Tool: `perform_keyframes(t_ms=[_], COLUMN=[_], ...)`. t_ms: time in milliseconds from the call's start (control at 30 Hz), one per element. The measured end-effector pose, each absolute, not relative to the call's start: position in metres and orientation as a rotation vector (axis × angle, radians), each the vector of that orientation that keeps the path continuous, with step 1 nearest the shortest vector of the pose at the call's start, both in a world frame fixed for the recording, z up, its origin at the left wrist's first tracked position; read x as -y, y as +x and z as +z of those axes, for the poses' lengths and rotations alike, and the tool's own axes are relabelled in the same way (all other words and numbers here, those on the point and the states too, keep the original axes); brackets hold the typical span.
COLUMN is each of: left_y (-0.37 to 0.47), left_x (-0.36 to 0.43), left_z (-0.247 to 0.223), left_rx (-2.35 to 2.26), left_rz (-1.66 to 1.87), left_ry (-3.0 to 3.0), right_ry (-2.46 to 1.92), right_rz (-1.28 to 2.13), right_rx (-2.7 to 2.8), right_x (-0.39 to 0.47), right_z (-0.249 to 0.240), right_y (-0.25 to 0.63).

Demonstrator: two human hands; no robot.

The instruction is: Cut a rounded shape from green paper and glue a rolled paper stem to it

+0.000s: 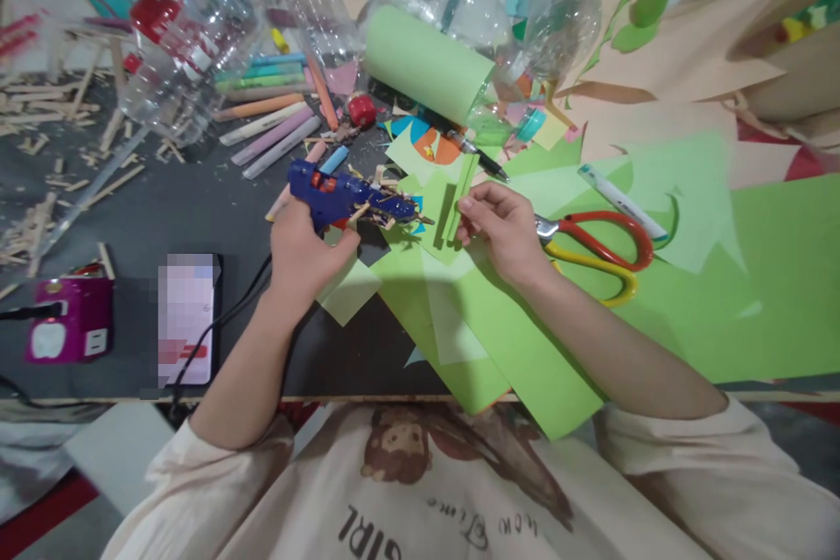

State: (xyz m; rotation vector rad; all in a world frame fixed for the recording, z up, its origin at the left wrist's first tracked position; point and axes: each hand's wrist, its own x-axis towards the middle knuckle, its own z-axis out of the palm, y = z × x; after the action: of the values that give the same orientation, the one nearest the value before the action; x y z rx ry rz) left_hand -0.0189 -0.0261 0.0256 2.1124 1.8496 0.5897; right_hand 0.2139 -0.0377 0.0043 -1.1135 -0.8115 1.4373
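Note:
A blue glue gun (338,199) is in my left hand (305,249), its nozzle pointing right, with bits of wood and dried glue stuck on its front. My right hand (497,227) pinches a narrow folded green paper strip (463,197) between thumb and fingers, just right of the nozzle. A small gap separates nozzle and strip. Beneath both lie green paper sheets (538,341). Scissors with red and yellow handles (607,241) rest beside my right wrist.
Behind stand clear plastic bottles (216,26) and a bottle wrapped in green paper (426,61). Markers (262,109), a pen (482,159) and wooden sticks (49,109) are scattered about. A phone (190,315), a purple box (71,319) and a black cord (229,311) lie at left.

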Motion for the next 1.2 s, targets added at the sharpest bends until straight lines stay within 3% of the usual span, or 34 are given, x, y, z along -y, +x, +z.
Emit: perform_keyframes(t_ms=[1200], left_y=[-0.007], left_x=[0.025], left_z=[0.029], left_rx=[-1.904], left_rz=[0.337], left_ry=[2.043], right_ry=[-1.104], right_rz=[1.503], right_rx=[0.793], right_x=[0.039], right_z=[0.006], right_y=[0.214])
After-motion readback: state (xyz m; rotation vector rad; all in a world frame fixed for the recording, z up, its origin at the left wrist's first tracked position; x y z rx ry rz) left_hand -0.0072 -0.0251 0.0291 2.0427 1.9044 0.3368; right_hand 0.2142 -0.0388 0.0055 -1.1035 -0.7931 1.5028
